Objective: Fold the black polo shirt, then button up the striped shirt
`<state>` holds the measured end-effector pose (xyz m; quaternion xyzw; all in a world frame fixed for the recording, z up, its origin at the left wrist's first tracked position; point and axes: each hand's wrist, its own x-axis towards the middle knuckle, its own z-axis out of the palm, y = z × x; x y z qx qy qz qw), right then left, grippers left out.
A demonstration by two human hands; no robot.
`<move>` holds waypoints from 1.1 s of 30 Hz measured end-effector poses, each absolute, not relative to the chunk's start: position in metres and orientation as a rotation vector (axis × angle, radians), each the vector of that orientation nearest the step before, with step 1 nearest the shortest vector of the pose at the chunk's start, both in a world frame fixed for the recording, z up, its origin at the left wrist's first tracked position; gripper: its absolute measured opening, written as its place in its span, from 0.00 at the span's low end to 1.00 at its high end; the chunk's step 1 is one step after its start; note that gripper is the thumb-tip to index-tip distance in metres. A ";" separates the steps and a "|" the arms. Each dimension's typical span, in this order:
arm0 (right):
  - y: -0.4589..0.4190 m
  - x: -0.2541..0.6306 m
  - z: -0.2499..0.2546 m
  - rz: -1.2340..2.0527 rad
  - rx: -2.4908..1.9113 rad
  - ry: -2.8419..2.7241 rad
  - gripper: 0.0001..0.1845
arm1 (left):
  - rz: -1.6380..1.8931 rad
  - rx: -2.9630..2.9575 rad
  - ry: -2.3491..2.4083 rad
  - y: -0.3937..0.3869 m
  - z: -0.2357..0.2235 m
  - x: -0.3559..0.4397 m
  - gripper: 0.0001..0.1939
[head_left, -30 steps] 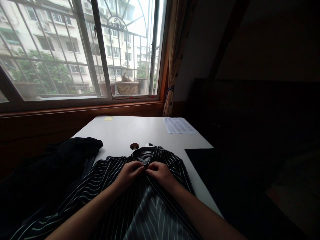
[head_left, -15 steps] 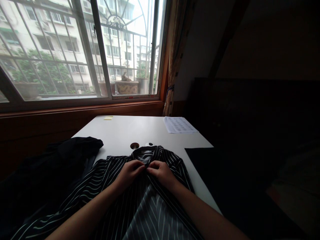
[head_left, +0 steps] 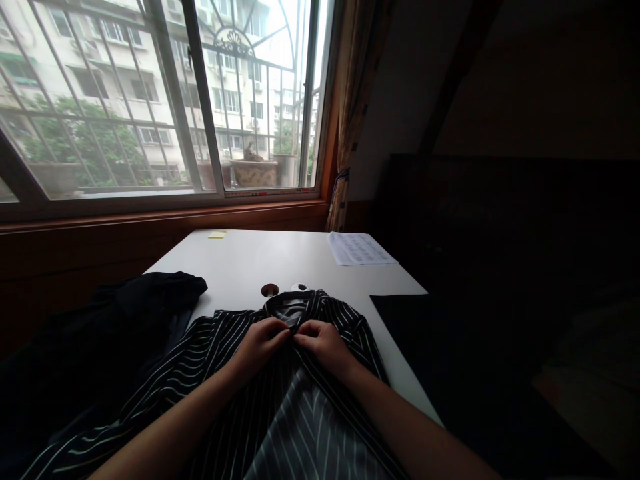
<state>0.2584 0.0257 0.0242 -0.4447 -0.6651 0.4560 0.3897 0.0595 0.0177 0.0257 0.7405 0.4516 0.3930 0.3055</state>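
A black shirt with white stripes (head_left: 197, 360) lies spread over the near part of the white table (head_left: 250, 257), its collar pointing away from me. The front hangs apart below the collar, showing the greyer inside of the cloth. My left hand (head_left: 263, 340) pinches the left front edge just under the collar. Close against it, my right hand (head_left: 323, 341) pinches the right front edge. The fingertips of both hands almost meet. Whether a button sits between them is hidden by the fingers.
Dark clothing (head_left: 140, 307) is heaped at the table's left side. Beyond the collar are a round hole (head_left: 270, 291) and a small white round object (head_left: 300, 287). Printed sheets (head_left: 361, 249) lie at the far right, a yellow sticky note (head_left: 217, 235) at the far left. A barred window stands behind.
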 end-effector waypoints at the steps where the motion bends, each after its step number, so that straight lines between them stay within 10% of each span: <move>1: 0.026 0.258 0.024 1.159 -1.130 -1.689 0.10 | 1.044 1.960 1.195 0.018 0.026 0.059 0.12; 33: 0.025 0.260 0.022 1.067 -1.124 -1.733 0.09 | 0.999 1.854 1.240 0.016 0.034 0.060 0.12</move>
